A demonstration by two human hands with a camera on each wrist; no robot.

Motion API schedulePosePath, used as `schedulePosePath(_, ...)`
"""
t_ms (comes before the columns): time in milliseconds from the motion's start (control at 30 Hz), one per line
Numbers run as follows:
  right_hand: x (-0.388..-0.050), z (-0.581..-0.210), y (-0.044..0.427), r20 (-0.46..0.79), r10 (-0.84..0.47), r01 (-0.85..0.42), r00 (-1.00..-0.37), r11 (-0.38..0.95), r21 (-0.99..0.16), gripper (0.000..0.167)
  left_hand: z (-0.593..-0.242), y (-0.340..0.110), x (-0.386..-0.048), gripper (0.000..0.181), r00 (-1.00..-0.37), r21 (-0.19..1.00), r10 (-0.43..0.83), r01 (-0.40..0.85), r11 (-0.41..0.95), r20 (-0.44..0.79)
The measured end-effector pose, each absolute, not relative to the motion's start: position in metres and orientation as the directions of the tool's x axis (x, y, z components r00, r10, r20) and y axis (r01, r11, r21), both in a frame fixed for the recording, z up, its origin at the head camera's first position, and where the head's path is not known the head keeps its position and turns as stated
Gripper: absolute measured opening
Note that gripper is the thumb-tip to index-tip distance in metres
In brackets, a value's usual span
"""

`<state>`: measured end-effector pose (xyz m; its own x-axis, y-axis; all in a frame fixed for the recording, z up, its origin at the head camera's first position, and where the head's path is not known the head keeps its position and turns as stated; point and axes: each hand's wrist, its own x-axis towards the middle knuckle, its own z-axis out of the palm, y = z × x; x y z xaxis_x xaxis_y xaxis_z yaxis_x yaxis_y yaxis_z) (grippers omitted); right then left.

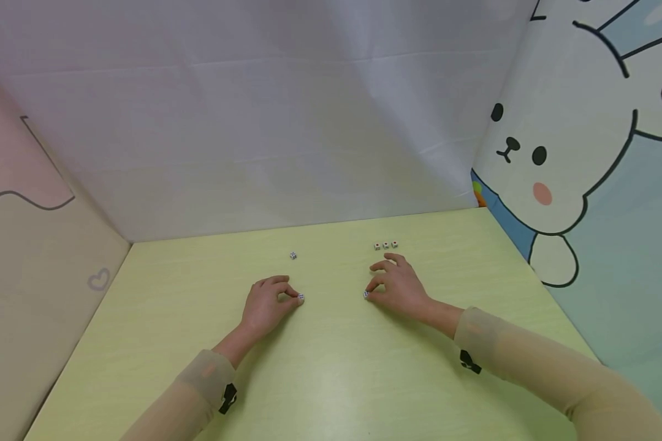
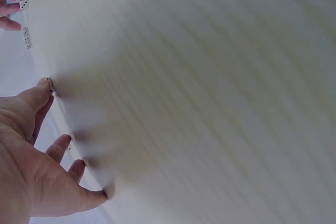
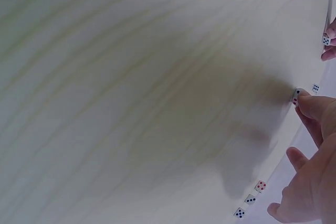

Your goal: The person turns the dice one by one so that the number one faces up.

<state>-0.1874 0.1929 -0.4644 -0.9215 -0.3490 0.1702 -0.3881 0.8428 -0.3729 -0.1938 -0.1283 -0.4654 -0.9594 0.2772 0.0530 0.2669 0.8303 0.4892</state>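
Between thumb and index finger, my left hand point(image 1: 266, 305) pinches a small white die point(image 1: 301, 297) at the tabletop, left of the middle. Across from it, my right hand point(image 1: 399, 286) pinches another white die point(image 1: 366, 294) the same way, its other fingers spread. Just beyond the right fingers, three dice point(image 1: 385, 245) stand in a short row; the right wrist view shows red pips on one die point(image 3: 261, 186) and dark pips on its neighbours. A single die point(image 1: 293, 255) lies farther back, past the left hand.
The pale yellow-green table point(image 1: 331, 367) meets a whitish cloth backdrop point(image 1: 287, 122) at its far edge. A panel with a cartoon rabbit point(image 1: 563, 147) stands along the right side, and a pink and cream panel point(image 1: 33, 294) along the left.
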Motion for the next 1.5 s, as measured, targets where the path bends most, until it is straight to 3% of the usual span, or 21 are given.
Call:
schedulePosePath(300,-0.187,-0.459,0.192,0.158,-0.312,-0.35,-0.937,0.829,-0.436,0.007,-0.463,-0.128,-0.193,0.011,-0.961,0.487,0.273,0.259,0.834,0.044)
schedulePosePath(667,-0.186,-0.442,0.196,0.143,-0.197,-0.241,-0.97,0.698,-0.674,0.013,-0.459,-0.127,-0.191,0.011,-0.961,0.483,0.272,0.258,0.837,0.043)
schedulePosePath(1000,-0.19,-0.439,0.2,0.093,-0.158,-0.169,-0.983,0.579,-0.797,0.02,-0.457,-0.127,-0.19,0.011,-0.962,0.482,0.271,0.255,0.838,0.038)
schedulePosePath(1200,-0.192,-0.437,0.2,0.106,-0.142,-0.159,-0.984,0.446,-0.881,0.024,-0.457,-0.127,-0.189,0.011,-0.963,0.483,0.266,0.249,0.839,0.035)
schedulePosePath(1500,-0.185,-0.439,0.195,-0.019,-0.06,0.002,-0.998,0.269,-0.963,0.033,-0.458,-0.126,-0.188,0.011,-0.963,0.483,0.266,0.251,0.839,0.039)
